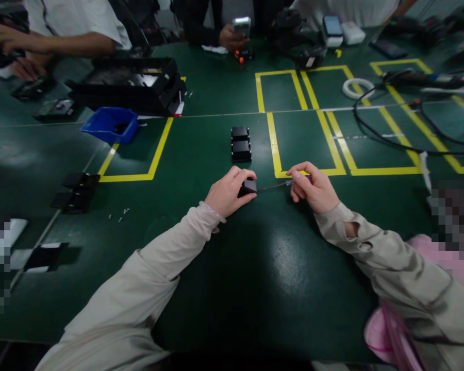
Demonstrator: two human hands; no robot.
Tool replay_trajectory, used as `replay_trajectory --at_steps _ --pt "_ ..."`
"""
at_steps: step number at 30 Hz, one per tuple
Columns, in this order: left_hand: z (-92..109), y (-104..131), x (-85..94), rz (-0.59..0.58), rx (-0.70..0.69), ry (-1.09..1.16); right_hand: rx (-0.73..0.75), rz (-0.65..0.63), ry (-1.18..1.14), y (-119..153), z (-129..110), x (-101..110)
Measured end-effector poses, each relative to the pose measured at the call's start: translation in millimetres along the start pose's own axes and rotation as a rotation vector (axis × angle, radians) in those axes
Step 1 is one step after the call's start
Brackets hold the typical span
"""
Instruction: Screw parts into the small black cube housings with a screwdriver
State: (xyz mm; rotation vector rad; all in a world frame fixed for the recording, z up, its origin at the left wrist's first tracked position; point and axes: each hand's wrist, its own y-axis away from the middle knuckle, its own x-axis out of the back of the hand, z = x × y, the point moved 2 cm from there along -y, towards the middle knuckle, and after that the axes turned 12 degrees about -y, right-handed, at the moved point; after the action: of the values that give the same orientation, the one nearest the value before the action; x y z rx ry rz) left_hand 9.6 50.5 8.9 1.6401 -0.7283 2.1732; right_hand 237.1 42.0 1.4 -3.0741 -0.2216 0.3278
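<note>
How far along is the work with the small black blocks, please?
Probably done: the lined-up black blocks beyond the hands, though I cannot confirm it. In hand: a black block in the left hand, met by the thin tool in the right hand. Possibly left: the dark parts and loose screws on the left.

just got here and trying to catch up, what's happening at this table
A person's left hand steadies a small black box on the green table. The right hand holds a thin screwdriver, its tip at the side of the box. Two similar black boxes stand just beyond, and a few tiny screws lie off to the left.
</note>
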Motion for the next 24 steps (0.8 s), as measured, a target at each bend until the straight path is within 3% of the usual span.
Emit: replay_trajectory --at_steps 24 --pt "0.4 0.2 0.5 0.002 -0.003 0.01 -0.003 -0.006 -0.013 -0.1 2.3 1.5"
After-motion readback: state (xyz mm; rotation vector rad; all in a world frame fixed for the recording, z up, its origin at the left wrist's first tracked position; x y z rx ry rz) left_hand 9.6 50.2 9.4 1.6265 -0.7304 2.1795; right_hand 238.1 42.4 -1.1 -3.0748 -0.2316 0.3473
